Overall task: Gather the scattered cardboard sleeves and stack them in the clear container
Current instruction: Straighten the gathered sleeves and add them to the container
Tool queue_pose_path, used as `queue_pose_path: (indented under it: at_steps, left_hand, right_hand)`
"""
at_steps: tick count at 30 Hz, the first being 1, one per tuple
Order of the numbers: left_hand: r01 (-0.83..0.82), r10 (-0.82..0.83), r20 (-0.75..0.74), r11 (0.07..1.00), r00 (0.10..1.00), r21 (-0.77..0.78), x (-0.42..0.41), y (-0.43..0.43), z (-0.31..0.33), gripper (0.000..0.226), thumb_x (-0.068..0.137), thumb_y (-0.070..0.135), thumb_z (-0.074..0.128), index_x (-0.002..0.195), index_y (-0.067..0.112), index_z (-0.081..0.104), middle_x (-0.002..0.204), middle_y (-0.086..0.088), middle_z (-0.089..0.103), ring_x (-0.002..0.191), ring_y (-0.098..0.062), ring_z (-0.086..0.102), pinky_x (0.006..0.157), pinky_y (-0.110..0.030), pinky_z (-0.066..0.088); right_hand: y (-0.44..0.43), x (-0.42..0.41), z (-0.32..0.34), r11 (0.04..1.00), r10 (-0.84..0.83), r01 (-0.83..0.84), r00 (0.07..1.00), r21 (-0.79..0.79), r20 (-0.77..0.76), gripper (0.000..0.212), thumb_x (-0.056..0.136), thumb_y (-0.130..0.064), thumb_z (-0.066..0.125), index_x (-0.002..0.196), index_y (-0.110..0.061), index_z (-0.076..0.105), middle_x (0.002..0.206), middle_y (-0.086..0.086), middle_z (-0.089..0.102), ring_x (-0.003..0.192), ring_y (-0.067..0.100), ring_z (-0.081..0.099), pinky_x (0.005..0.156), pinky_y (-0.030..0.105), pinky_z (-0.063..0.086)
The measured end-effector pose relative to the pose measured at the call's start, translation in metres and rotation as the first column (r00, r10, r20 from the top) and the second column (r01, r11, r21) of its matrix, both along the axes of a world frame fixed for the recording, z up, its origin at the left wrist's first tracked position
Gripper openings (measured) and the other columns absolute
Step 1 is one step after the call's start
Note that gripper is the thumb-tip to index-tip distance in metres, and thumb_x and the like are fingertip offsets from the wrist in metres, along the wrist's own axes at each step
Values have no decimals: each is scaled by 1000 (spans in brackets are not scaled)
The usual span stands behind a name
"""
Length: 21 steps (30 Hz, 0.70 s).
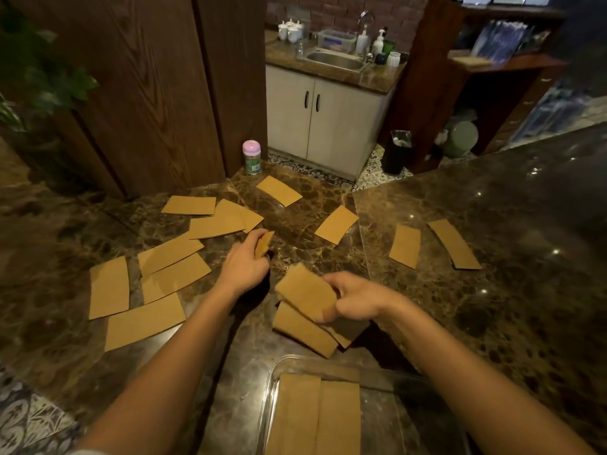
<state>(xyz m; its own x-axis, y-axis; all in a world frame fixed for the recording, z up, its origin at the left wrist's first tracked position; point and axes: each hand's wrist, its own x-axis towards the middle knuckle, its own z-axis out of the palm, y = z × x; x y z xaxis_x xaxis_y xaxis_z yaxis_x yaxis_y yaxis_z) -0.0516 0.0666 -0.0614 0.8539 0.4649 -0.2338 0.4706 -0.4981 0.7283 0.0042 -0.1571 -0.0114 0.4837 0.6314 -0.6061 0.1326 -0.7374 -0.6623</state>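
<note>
Several flat brown cardboard sleeves (164,277) lie scattered over the dark marble counter (509,290), most at the left, others at the far middle (336,224) and right (455,244). My left hand (244,264) pinches one sleeve (264,243) on edge near the counter's middle. A fanned bunch of sleeves (305,315) is gripped by my right hand (353,298) just above the counter. The clear container (272,382) sits at the near edge, with two sleeve stacks (315,418) side by side inside.
A small jar with a pink lid (252,157) stands at the counter's far edge by a wooden panel (147,93). Beyond the counter are a white sink cabinet (325,116) and a black bin (398,152) on the tiled floor.
</note>
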Motion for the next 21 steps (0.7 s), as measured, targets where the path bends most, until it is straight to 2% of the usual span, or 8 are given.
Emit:
queue_pose_path:
  at_steps: [3,6,9,12,15,17,19,21]
  left_hand:
    - [-56,124,168,931,978,-361,-8,-13,21,37,98,30,57,133,40,53,128,2,61,111,-20,58,92,-38,46]
    - [51,200,219,617,955,-785,-18,-42,54,32,94,45,62,124,34,62,101,-3,72,78,-15,67,64,-32,51]
    - [137,217,260,461,941,-877,-21,-67,72,41,94,38,63,133,28,57,118,-8,73,104,-26,71,85,-42,57]
    - [181,253,271,327,929,-928,-25,-79,89,40,99,31,57,135,16,59,127,-13,69,114,-28,68,95,-43,54]
    - [243,228,273,150,935,-958,-35,-80,105,38,102,31,46,124,10,69,121,-15,69,108,-29,67,100,-45,51]
    - [294,205,307,94,929,-951,-40,-80,112,44,101,33,46,134,9,61,122,-18,67,103,-30,66,94,-47,53]
    - [355,230,363,78,903,-932,-43,-82,117,48,100,36,48,145,19,50,112,-15,69,90,-27,66,79,-43,56]
    - [372,277,378,76,883,-925,-44,-86,123,42,99,39,49,140,28,54,104,-10,72,86,-24,66,77,-41,54]
  right_hand:
    - [-6,5,14,917,-272,312,945,248,-182,34,96,-1,66,128,-13,63,123,9,72,114,22,68,83,31,55]
    - [2,-5,24,703,-382,564,813,433,-439,29,103,0,52,127,-10,65,121,11,75,110,24,72,86,34,55]
    - [17,-27,30,529,-414,643,765,554,-494,32,105,-3,48,125,-20,67,120,6,77,112,22,71,95,37,56]
    - [20,-40,32,563,-448,500,854,658,-266,35,105,-26,53,136,-42,57,138,-6,66,130,16,62,108,43,51]
    - [10,-43,40,786,-462,289,862,547,210,70,90,-69,52,153,-56,26,164,-13,21,151,18,30,118,53,39]
    - [4,-49,52,802,-478,222,795,555,373,80,87,-68,63,154,-51,24,167,-19,7,151,12,24,116,38,41]
    - [-5,-60,67,792,-448,99,764,603,464,71,80,-59,76,140,-43,42,168,-21,8,150,2,21,108,12,30]
    - [-17,-69,77,815,-300,-91,778,572,552,70,68,-59,86,125,-36,53,169,-20,14,151,-6,18,109,5,26]
